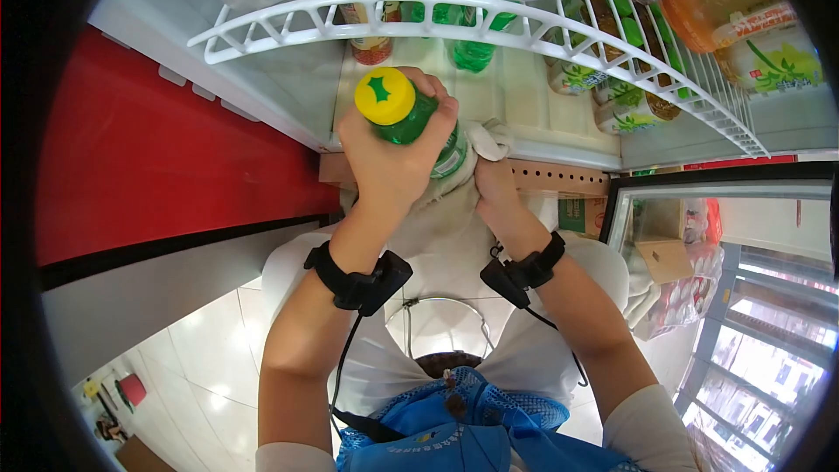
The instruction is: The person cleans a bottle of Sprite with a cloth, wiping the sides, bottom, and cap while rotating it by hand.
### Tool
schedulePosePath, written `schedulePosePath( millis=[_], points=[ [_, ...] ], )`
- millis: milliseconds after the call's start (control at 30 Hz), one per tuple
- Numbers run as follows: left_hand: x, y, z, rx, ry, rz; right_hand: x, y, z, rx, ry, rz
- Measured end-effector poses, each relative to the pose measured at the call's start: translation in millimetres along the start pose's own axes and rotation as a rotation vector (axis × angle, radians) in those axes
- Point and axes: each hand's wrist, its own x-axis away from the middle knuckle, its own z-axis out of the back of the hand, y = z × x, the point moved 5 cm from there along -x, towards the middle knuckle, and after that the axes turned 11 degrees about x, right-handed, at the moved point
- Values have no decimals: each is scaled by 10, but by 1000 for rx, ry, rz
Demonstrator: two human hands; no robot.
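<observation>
My left hand [398,144] is wrapped round a green plastic bottle [404,131] with a yellow cap, which leans toward me at the front of the fridge. A green leaf-like mark shows on the cap. My right hand [496,179] is closed on a pale cloth [476,153], and the cloth lies against the lower side of the bottle. The fingers of the right hand are partly hidden by the cloth. Both wrists carry black straps with small boxes and cables.
A white wire shelf [489,31] crosses above my hands, with bottles on it. Below it, green bottles [474,52] and several labelled bottles [625,105] stand on the fridge floor. The glass door [629,210] is open at right; a red panel [175,157] is at left.
</observation>
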Motion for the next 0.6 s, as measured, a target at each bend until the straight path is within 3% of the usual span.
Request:
schedulePosePath(
  millis=[333,400,433,500,600],
  points=[
    [41,-81,-33,-82,-61,-12,34,163,-23,124,114,-3],
    [38,-118,-17,-120,-90,11,118,222,-121,600,71,536],
    [34,-149,-30,-156,-121,33,213,331,-75,599,75,537],
    [19,-199,-4,-112,-63,84,479,542,-212,1333,-121,782],
    [55,-308,47,-50,-9,161,680,57,-447,1293,-53,757]
  ],
)
